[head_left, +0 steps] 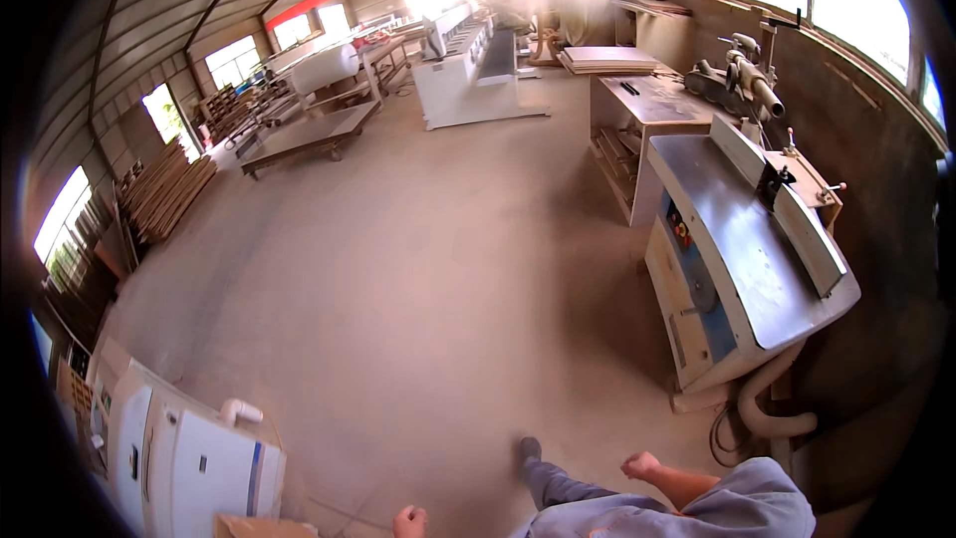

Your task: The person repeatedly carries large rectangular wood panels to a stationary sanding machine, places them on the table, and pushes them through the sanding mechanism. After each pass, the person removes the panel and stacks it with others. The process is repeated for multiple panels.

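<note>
My left hand [409,521] shows at the lower edge, its fingers curled in, with no object visible in it. My right hand [642,465] hangs in front of my body in a loose fist, and nothing shows in it either. Both hands are in the air and touch none of the machines. Nearest to the right hand stands a woodworking machine [747,229] with a smooth metal table, a fence and a blue and white body. A white machine cabinet [189,458] stands beyond my left hand, to its left.
A thick dust hose [762,403] runs down beside the metal-topped machine. Behind it, a workbench [652,100] carries boards and a saw-like tool. A low wheeled platform [314,139], a long white machine [468,80] and stacked planks [169,189] stand farther off on the dusty floor [378,269].
</note>
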A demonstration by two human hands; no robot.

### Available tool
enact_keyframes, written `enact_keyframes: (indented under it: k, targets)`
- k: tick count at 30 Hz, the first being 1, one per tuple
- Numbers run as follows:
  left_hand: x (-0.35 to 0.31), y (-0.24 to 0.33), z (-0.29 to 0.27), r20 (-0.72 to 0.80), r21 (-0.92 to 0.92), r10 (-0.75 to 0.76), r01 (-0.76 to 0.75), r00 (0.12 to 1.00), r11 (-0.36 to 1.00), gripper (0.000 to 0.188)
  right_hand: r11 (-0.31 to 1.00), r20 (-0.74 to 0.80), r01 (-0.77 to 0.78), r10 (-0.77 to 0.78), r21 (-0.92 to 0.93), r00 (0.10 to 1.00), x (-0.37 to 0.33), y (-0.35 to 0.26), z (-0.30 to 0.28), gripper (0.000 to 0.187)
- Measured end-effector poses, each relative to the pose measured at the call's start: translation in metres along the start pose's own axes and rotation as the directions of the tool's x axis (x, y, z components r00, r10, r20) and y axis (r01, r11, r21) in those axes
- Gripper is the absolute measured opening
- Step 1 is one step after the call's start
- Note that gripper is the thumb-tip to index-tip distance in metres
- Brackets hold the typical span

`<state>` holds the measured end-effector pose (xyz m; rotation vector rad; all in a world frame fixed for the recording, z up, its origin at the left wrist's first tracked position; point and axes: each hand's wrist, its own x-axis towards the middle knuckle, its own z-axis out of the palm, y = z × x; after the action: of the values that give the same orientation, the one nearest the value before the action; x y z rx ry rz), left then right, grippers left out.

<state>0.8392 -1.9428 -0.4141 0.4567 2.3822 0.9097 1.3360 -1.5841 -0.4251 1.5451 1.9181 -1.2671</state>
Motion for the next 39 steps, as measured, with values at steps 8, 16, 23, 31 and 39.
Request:
enact_keyframes:
  k: [8, 16, 23, 31, 39]
  targets:
    - [0.154, 0.108, 0.005, 0.366, 0.329, -0.019, -0.11, 0.93, 0.938, 0.034, 0.954, 0.027, -0.056, 0.051, 0.293, 0.998, 0.138, -0.145, -0.083, 0.037]
    - [0.382, 0.195, 0.057, 0.443, 0.38, -0.144, -0.04, 0.885, 0.924, 0.034, 0.823, -0.258, 0.101, 0.057, 0.56, 0.965, 0.29, -0.304, -0.256, 0.036]
    - [0.66, 0.333, 0.093, 0.502, 0.43, 0.008, -0.258, 0.865, 0.865, 0.035, 0.724, -0.138, -0.172, 0.347, 0.668, 0.928, 0.332, -0.33, -0.322, 0.027]
    - [0.933, 0.583, 0.211, 0.243, 0.417, 0.354, -0.427, 0.903, 0.802, 0.033, 0.458, -0.014, -0.275, 0.534, 0.845, 0.845, 0.409, -0.335, -0.38, 0.021]
    - [0.939, 0.768, 0.379, 0.677, 0.336, 0.222, -0.563, 0.702, 0.755, 0.038, 0.321, -0.113, -0.016, 0.379, 0.947, 0.919, 0.604, -0.299, -0.596, 0.016]
